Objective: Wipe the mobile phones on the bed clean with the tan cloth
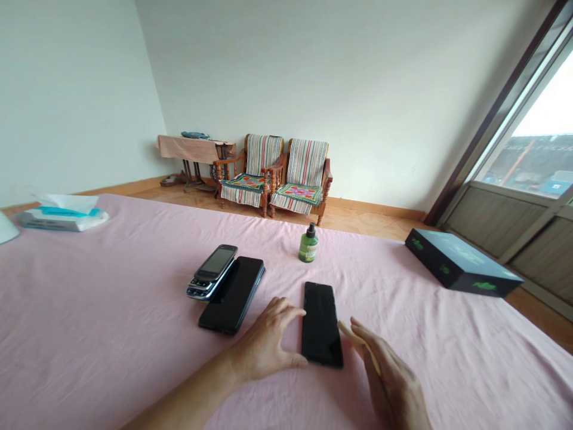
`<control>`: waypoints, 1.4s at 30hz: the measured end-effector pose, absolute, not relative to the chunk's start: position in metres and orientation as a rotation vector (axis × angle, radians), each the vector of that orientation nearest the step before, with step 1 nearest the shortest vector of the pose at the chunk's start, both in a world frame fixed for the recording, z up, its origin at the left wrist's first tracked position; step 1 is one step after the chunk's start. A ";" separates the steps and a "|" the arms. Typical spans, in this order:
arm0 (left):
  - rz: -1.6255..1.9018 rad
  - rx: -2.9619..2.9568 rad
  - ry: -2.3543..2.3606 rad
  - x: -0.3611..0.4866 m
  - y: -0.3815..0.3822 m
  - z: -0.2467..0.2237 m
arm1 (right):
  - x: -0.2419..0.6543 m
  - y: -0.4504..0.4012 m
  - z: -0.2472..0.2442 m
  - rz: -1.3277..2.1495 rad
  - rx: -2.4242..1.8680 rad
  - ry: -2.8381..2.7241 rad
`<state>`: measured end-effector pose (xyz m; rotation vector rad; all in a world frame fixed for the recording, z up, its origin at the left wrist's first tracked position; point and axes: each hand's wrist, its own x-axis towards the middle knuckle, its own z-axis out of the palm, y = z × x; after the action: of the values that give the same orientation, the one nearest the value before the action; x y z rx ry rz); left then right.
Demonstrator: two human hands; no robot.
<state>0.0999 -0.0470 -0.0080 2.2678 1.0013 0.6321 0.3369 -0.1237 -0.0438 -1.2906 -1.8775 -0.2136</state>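
Observation:
A black smartphone [321, 325] lies screen up on the pink cloth. At its left edge is my left hand [264, 340], thumb and index finger spread, with the fingertips at or just against the phone's side. To the phone's right, my right hand [391, 370] is closed on a thin, pale yellow folded cloth [358, 340], whose tip reaches the phone's right edge. Left of my left hand, another black smartphone [235, 292] lies flat on what looks like a further phone. A silver slider phone [212, 272] rests beside it, partly over its edge.
A green spray bottle [308, 245] stands beyond the phone. A black box with green lettering [461, 263] sits at the right, and a tissue pack [65, 218] at the far left. Two wooden armchairs [298, 173] and a small cloth-covered table [192, 149] are against the wall.

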 end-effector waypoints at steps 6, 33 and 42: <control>0.639 2.301 0.978 0.098 -0.045 -0.011 | 0.323 -0.119 -0.025 -0.159 -1.059 -2.215; 0.643 2.298 0.871 0.107 -0.061 -0.001 | 0.313 -0.118 -0.028 -0.501 -1.022 -2.187; 0.630 2.288 0.875 0.107 -0.060 0.001 | 0.317 -0.117 -0.031 -0.449 -1.029 -2.198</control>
<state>0.1065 -0.0600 0.0007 2.2882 0.8748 0.6303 0.3169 -0.1168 -0.0311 -1.0288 -2.1977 -0.4489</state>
